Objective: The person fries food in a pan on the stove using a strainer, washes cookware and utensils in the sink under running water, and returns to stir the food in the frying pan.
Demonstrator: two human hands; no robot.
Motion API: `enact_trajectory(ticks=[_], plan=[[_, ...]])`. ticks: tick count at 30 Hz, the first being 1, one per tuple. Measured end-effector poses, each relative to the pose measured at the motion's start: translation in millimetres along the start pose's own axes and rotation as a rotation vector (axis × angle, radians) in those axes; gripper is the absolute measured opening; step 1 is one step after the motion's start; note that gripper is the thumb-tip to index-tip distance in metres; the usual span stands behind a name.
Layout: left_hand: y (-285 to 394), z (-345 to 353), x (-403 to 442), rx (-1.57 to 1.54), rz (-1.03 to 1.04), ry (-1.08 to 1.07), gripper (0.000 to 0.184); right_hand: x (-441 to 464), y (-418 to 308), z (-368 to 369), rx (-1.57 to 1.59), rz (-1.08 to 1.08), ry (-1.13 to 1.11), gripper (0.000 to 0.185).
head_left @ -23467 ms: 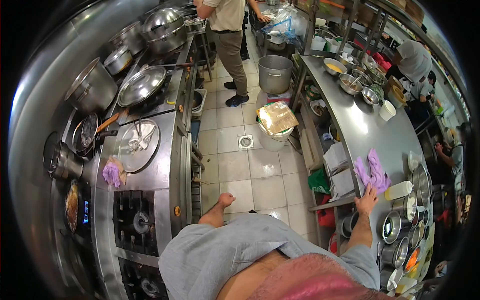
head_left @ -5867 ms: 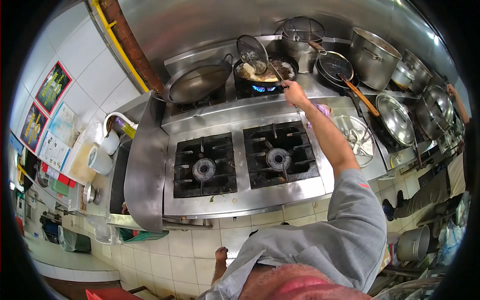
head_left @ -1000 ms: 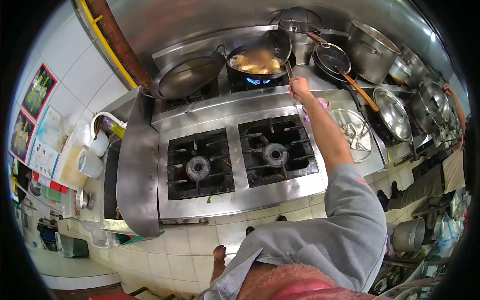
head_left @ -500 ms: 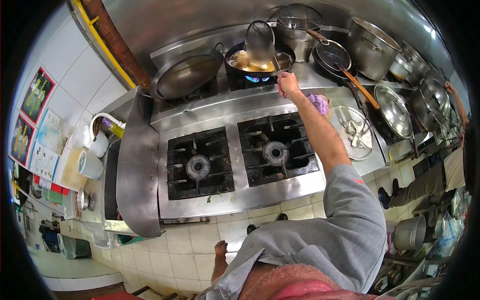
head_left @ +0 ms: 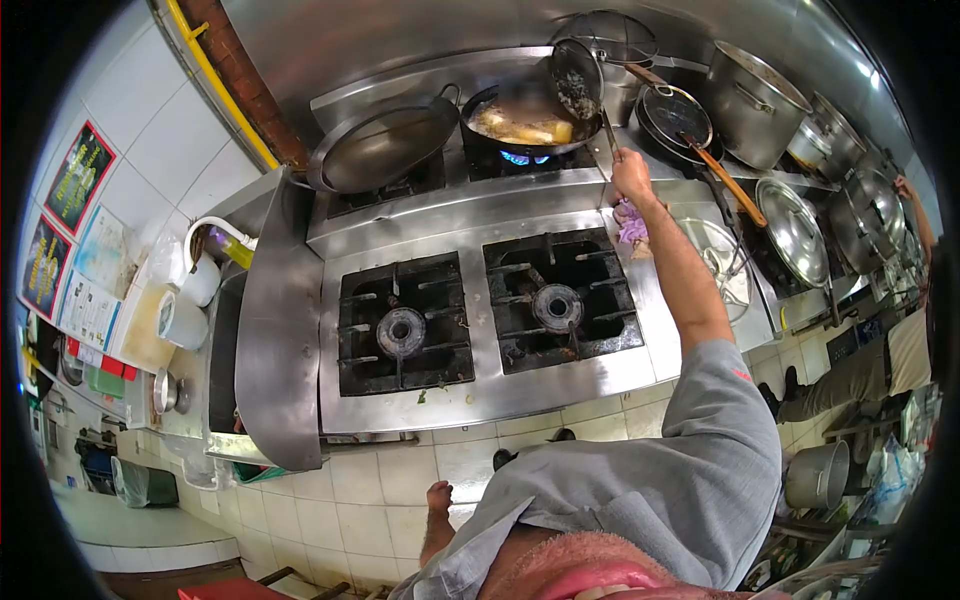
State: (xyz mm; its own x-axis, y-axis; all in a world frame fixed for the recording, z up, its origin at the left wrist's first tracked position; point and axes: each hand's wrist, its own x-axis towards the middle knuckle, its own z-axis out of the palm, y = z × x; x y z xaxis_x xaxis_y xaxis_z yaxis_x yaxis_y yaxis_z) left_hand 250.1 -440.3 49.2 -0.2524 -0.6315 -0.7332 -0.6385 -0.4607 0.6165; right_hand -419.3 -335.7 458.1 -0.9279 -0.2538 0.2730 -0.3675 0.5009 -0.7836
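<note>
The right hand [head_left: 630, 175] is wrapped around the handle of the strainer [head_left: 577, 82], whose bowl is tilted at the right edge of the pan [head_left: 574, 147], upper middle of the frame. Whether bowl and rim touch is unclear. The left hand [head_left: 438, 497], lower middle, hangs over the floor [head_left: 405, 470] with its fingers curled; I cannot tell whether they are pressed together.

The main risk seems to be splashing: the food [head_left: 530, 132] lies in bubbling liquid, probably hot oil, and a quick dip or turn of the strainer could throw drops onto the bare forearm. Knocking the rim could rock the pan and spill liquid onto the blue flame [head_left: 525, 159] below, perhaps making it flare. A blurred patch hides the back of the pan, so pieces there would be easy to misjudge.

The strainer also has little room: the pot [head_left: 620, 105] stands just behind it, and a swing to the right could clip it. The cloth [head_left: 631, 223] lies beneath the forearm on the worktop [head_left: 665, 345]; if dragged towards the flame, it could scorch.
</note>
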Motion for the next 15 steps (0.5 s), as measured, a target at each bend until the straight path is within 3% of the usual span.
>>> enact_trajectory(ticks=[3,8,15], plan=[[-2,-1,-3,-0.052,-0.083,-0.017,0.023,7,-3,13,0.177,0.164,-0.081,0.017],[-1,3,-9,-0.102,-0.033,-0.021,0.029,12,-10,41,0.634,0.362,-0.197,0.021],[5,0,-10,-0.043,0.009,-0.008,0.031,16,-17,69,0.899,0.43,-0.3,0.008]])
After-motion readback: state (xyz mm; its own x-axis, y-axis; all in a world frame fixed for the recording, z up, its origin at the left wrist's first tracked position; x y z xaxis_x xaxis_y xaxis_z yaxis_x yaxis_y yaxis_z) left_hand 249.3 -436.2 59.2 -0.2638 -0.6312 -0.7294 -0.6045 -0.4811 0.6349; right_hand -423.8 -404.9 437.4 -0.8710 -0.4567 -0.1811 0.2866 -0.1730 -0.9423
